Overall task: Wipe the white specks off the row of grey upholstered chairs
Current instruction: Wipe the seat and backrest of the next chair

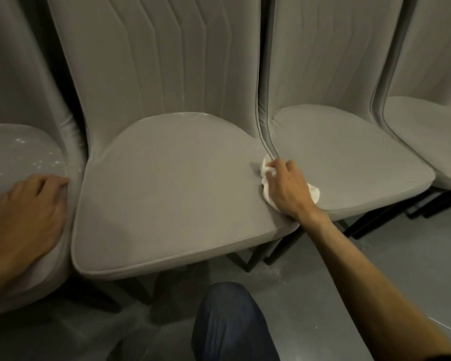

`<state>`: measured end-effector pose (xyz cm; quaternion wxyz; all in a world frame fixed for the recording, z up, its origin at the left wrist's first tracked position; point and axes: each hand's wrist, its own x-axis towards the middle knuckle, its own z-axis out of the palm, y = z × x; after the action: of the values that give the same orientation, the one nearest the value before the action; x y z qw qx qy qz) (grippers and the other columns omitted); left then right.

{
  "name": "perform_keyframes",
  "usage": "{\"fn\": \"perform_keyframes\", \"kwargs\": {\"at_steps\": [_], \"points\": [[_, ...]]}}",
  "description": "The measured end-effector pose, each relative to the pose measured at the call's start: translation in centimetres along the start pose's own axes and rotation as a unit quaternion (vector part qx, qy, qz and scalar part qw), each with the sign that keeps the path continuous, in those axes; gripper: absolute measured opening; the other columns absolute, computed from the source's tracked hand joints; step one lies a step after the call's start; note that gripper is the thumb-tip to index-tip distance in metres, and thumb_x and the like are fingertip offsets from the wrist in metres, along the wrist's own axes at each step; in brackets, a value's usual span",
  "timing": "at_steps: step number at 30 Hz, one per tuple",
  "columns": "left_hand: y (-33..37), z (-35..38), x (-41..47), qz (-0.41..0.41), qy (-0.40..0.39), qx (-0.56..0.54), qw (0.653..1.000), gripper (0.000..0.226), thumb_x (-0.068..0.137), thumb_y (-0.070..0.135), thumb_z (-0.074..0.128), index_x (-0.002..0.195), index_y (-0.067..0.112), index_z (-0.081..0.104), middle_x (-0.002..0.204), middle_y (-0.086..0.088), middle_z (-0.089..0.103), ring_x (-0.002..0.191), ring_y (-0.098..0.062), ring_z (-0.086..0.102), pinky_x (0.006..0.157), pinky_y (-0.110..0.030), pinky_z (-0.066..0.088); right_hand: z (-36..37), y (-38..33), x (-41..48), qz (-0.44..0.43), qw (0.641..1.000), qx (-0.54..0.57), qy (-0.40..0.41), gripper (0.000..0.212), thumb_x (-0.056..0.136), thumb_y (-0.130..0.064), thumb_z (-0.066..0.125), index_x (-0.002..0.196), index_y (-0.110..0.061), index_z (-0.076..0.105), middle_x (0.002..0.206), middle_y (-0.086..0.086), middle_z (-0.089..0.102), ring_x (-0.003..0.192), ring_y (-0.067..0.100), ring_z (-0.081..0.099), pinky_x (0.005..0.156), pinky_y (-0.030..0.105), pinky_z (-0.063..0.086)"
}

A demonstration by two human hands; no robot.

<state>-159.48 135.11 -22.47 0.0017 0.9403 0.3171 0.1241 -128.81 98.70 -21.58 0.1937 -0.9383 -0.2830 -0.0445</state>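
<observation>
Gripping a crumpled white cloth, the right hand has its fingers curled over the wad and presses it down where the right edge of the middle chair meets the piped rim of the next chair. The two seats touch along that seam, and bits of cloth stick out on both sides of the hand.

The left hand rests palm-down on the right edge of the left chair, fingers loosely bent and holding nothing, the thumb reaching toward the narrow dark gap beside the middle seat.

White specks are scattered over the left seat, just ahead of that hand. A thin pale line of them also lies along the back rim of the middle seat, where it meets the backrest. Most of the middle seat's surface is plain grey.

A fourth chair stands close at the far right. Dark chair legs show under the front edges. The grey floor lies open in front of the row, with a knee in dark trousers low in the middle.
</observation>
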Motion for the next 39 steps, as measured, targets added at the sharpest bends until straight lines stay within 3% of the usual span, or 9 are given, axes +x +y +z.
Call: {"fn": "perform_keyframes", "kwargs": {"at_steps": [4, 8, 12, 14, 17, 23, 31, 35, 39], "points": [[-0.4, 0.1, 0.4, 0.035, -0.045, 0.016, 0.998, 0.061, 0.098, 0.030, 0.026, 0.133, -0.007, 0.060, 0.125, -0.032, 0.057, 0.108, -0.056, 0.052, 0.096, -0.067, 0.043, 0.1, -0.3, -2.7, -0.020, 0.999, -0.002, 0.031, 0.019, 0.099, -0.016, 0.054, 0.114, -0.006, 0.057, 0.107, 0.021, 0.058, 0.089, 0.039, 0.055, 0.080, 0.045, 0.045], [1.0, -0.5, 0.4, -0.009, 0.010, 0.005, 1.000, 0.042, 0.094, 0.022, 0.039, 0.122, 0.003, 0.063, 0.115, -0.027, 0.057, 0.096, -0.051, 0.055, 0.084, -0.064, 0.044, 0.4, -0.1, -7.9, -0.066, 0.994, -0.080, 0.034, 0.019, 0.097, -0.021, 0.055, 0.112, -0.011, 0.058, 0.102, 0.010, 0.058, 0.084, 0.027, 0.049, 0.072, 0.037, 0.041], [0.6, 0.2, 0.5, -0.005, 0.030, 0.006, 1.000, 0.038, 0.096, 0.026, 0.037, 0.118, 0.008, 0.063, 0.114, -0.023, 0.058, 0.095, -0.047, 0.055, 0.084, -0.060, 0.043, 0.3, -2.0, -6.6, -0.012, 0.998, -0.025, 0.053, 0.014, 0.090, -0.008, 0.065, 0.102, -0.008, 0.058, 0.090, 0.013, 0.058, 0.072, 0.027, 0.051, 0.064, 0.033, 0.037], [0.2, 0.5, 0.7, 0.001, 0.030, 0.006, 1.000, 0.038, 0.097, 0.027, 0.036, 0.117, 0.009, 0.063, 0.113, -0.021, 0.059, 0.095, -0.044, 0.056, 0.084, -0.057, 0.043, 0.7, -4.3, -4.1, -0.017, 0.999, 0.003, 0.040, 0.006, 0.096, -0.010, 0.059, 0.100, -0.006, 0.056, 0.093, 0.015, 0.058, 0.074, 0.029, 0.052, 0.067, 0.032, 0.032], [0.0, 0.5, 0.7, 0.010, 0.039, -0.001, 0.999, 0.034, 0.098, 0.028, 0.037, 0.112, 0.013, 0.063, 0.109, -0.015, 0.061, 0.094, -0.039, 0.055, 0.083, -0.053, 0.042, 2.1, -7.5, 1.2, -0.014, 1.000, -0.002, 0.026, 0.016, 0.103, -0.016, 0.047, 0.110, -0.004, 0.055, 0.107, 0.020, 0.058, 0.090, 0.038, 0.057, 0.077, 0.039, 0.036], [-0.4, 0.3, 3.9, 0.046, 0.022, -0.024, 0.998, 0.023, 0.101, 0.037, 0.038, 0.100, 0.023, 0.056, 0.101, -0.003, 0.055, 0.090, -0.030, 0.054, 0.080, -0.047, 0.041, 5.1, -9.8, 11.0, 0.086, 0.995, 0.009, 0.040, 0.029, 0.103, -0.017, 0.044, 0.124, 0.003, 0.050, 0.126, 0.029, 0.052, 0.110, 0.047, 0.051, 0.097, 0.049, 0.035], [1.4, 2.3, 9.1, 0.072, -0.006, -0.069, 0.995, 0.034, 0.100, 0.038, 0.040, 0.115, 0.018, 0.065, 0.121, -0.005, 0.058, 0.106, -0.030, 0.060, 0.090, -0.047, 0.046, 6.9, -11.5, 16.3, 0.107, 0.987, -0.111, 0.040, 0.030, 0.104, -0.018, 0.039, 0.123, 0.002, 0.050, 0.123, 0.023, 0.054, 0.116, 0.042, 0.047, 0.099, 0.049, 0.033], [1.3, 3.7, 9.7, 0.063, 0.027, -0.052, 0.996, 0.033, 0.098, 0.039, 0.044, 0.117, 0.021, 0.064, 0.123, -0.006, 0.055, 0.104, -0.030, 0.060, 0.089, -0.046, 0.042, 8.7, -10.6, 15.0, 0.079, 0.989, -0.083, 0.095, 0.026, 0.103, -0.010, 0.044, 0.118, 0.005, 0.058, 0.118, 0.026, 0.060, 0.123, 0.046, 0.046, 0.107, 0.051, 0.031], [1.7, 3.8, 9.6, 0.072, 0.024, -0.041, 0.996, 0.036, 0.100, 0.040, 0.041, 0.119, 0.020, 0.063, 0.125, -0.008, 0.053, 0.107, -0.030, 0.059, 0.093, -0.047, 0.043, 9.5, -12.8, 18.5, 0.085, 0.993, -0.059, 0.054, 0.024, 0.103, -0.009, 0.041, 0.121, 0.000, 0.053, 0.126, 0.024, 0.054, 0.119, 0.042, 0.047, 0.104, 0.045, 0.031]]}}
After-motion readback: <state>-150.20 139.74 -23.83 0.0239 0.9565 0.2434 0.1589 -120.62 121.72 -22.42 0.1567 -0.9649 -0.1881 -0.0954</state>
